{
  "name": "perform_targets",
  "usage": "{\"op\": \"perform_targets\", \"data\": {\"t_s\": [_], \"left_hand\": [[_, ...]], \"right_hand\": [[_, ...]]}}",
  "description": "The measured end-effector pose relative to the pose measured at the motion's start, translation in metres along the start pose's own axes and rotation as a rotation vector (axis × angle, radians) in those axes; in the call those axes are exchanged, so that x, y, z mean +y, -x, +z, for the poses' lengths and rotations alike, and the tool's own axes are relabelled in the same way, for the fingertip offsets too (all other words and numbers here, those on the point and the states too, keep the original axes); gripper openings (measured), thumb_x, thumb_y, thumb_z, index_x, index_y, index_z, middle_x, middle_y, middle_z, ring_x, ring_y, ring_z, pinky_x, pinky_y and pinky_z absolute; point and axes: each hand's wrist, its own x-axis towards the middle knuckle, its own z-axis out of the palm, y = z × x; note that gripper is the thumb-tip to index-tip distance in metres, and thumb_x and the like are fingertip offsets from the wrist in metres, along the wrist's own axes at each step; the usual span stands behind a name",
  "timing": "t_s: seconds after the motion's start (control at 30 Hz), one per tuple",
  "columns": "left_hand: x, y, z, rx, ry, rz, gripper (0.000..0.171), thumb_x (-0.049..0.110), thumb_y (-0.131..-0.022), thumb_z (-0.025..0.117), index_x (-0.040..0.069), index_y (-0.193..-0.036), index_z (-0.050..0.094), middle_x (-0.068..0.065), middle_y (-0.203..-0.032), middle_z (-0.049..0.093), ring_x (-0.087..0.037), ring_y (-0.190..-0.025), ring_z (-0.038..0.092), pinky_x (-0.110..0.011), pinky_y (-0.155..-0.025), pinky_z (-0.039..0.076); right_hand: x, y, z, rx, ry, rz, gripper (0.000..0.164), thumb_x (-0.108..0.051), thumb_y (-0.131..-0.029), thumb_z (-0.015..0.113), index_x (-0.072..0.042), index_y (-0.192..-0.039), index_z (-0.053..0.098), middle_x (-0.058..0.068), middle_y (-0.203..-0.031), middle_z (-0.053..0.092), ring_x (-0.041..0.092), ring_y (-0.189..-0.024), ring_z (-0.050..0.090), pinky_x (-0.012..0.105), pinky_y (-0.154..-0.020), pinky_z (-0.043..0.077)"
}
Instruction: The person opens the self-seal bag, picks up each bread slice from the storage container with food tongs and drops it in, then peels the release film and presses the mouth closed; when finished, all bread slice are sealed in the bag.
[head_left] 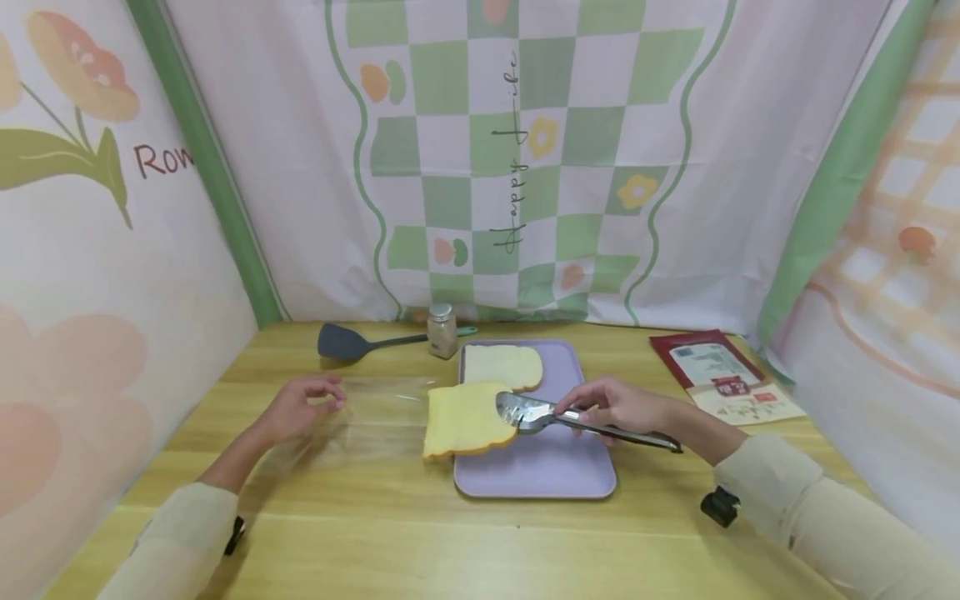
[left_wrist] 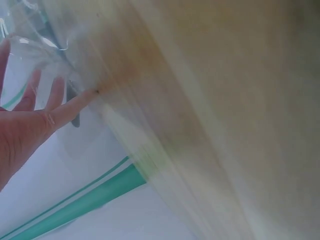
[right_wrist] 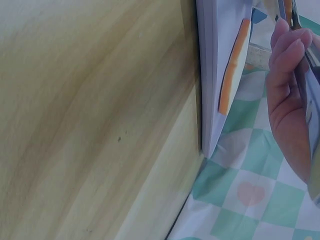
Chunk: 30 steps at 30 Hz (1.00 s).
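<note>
My right hand grips a pair of metal tongs, whose broad ends clasp a slice of bread over the left side of a lilac tray. Another bread slice lies on the tray's far part. To the left, my left hand supports a clear plastic bag. The left wrist view shows that hand's fingers spread and fairly straight against the film. The held slice's left edge meets the bag's right end; whether it is inside, I cannot tell.
A dark spatula lies at the back left, its handle passing behind a small capped glass jar. A red and cream packet lies at the back right. Patterned cloth hangs behind the wooden table.
</note>
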Motion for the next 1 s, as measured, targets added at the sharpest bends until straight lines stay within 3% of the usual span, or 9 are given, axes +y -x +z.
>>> {"op": "perform_targets", "data": {"t_s": [0.23,0.37,1.0], "left_hand": [[0.001,0.0,-0.001,-0.007,-0.002,-0.011,0.007,-0.001,-0.086,0.071,0.0,-0.094,0.072,-0.033,-0.127,0.059,-0.049,-0.116,0.057,-0.06,-0.098,0.047],[0.001,0.0,-0.001,-0.01,-0.006,-0.027,0.007,0.001,-0.087,0.072,0.001,-0.094,0.072,-0.032,-0.128,0.058,-0.049,-0.115,0.058,-0.06,-0.099,0.046],[0.005,0.0,0.0,0.004,-0.009,0.023,0.006,0.0,-0.087,0.072,-0.002,-0.093,0.072,-0.034,-0.126,0.059,-0.049,-0.114,0.059,-0.057,-0.095,0.05]], "right_hand": [[0.001,-0.006,0.006,0.002,0.008,-0.011,0.029,-0.003,-0.099,0.055,0.001,-0.127,0.061,0.03,-0.095,0.067,0.012,-0.058,0.057,0.033,-0.048,0.054],[0.0,-0.011,0.01,0.009,-0.009,0.0,0.029,-0.003,-0.099,0.055,0.001,-0.128,0.061,0.031,-0.096,0.066,0.011,-0.056,0.057,0.029,-0.047,0.053],[-0.002,-0.041,0.03,0.027,-0.042,-0.012,0.031,0.002,-0.097,0.055,0.005,-0.127,0.06,0.03,-0.094,0.067,0.013,-0.055,0.057,0.026,-0.048,0.053]]}}
